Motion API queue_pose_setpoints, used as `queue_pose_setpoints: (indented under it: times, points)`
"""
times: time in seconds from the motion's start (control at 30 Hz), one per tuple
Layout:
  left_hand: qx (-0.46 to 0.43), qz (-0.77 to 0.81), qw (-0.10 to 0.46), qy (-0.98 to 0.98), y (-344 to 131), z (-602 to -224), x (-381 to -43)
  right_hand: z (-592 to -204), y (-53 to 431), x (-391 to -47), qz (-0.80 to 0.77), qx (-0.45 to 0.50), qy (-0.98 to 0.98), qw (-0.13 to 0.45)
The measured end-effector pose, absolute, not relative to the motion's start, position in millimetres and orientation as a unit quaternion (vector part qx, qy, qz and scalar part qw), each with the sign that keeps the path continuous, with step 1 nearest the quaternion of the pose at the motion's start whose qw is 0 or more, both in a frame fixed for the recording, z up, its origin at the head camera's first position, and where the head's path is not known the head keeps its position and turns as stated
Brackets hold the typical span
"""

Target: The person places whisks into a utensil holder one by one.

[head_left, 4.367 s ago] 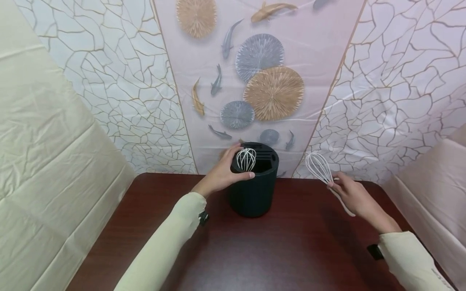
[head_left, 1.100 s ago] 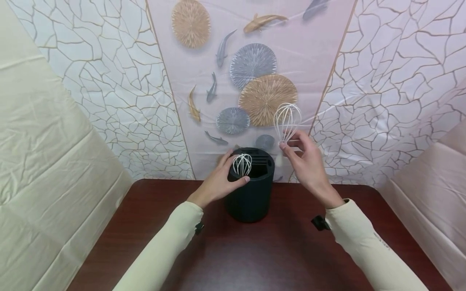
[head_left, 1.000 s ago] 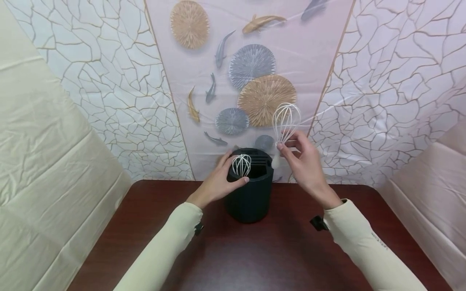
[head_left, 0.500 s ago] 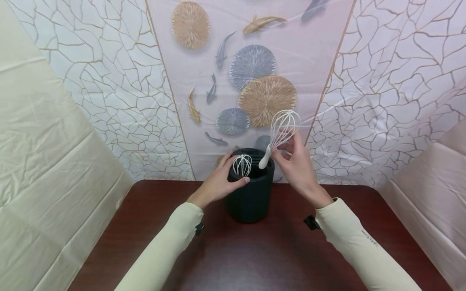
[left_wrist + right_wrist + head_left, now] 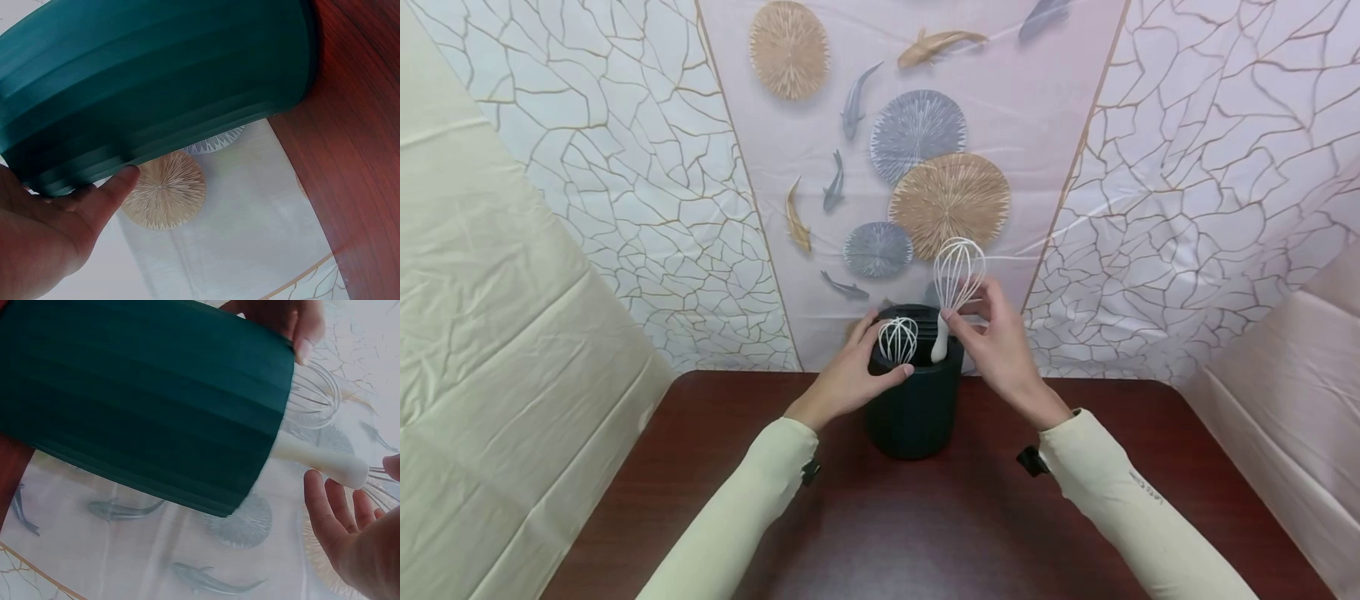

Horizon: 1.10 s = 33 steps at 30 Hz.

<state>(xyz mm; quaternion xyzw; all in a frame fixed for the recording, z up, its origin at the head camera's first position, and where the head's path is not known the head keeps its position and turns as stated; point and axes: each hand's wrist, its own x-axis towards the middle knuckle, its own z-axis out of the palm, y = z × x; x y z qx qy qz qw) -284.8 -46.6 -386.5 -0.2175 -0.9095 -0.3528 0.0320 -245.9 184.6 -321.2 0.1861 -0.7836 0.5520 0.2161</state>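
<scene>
A dark green ribbed utensil holder stands upright on the table; the left wrist view shows its side wall. My left hand grips its left rim, thumb at the front and fingers at the back. Beside that thumb, a white whisk pokes up with its wires above the rim, its handle hidden inside. My right hand pinches a second white whisk where handle meets wires. This whisk is wires-up, with its handle end at the holder's opening; in the right wrist view the handle enters past the rim.
Slots are visible at the back of the holder's top. The dark red-brown table ends at a patterned backdrop close behind the holder. Pale cloth walls rise at both sides.
My right hand has carried its whisk from the far right over to the holder, and lowered the handle into the opening. My left hand has kept its hold on the rim.
</scene>
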Motion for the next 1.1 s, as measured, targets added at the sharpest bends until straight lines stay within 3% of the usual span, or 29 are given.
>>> queue_pose_setpoints:
  times: [0.77,1.1]
  points:
    - [-0.218,-0.357,0.026,-0.908,-48.5,-387.4,-287.2,-347.7,180.6,-258.0,0.529,0.195,-0.801,0.201]
    - [-0.215,-0.359,0.024,-0.908,-48.0,-385.2,-285.4,-353.2,181.6,-259.9,0.489,0.200,-0.820,0.220]
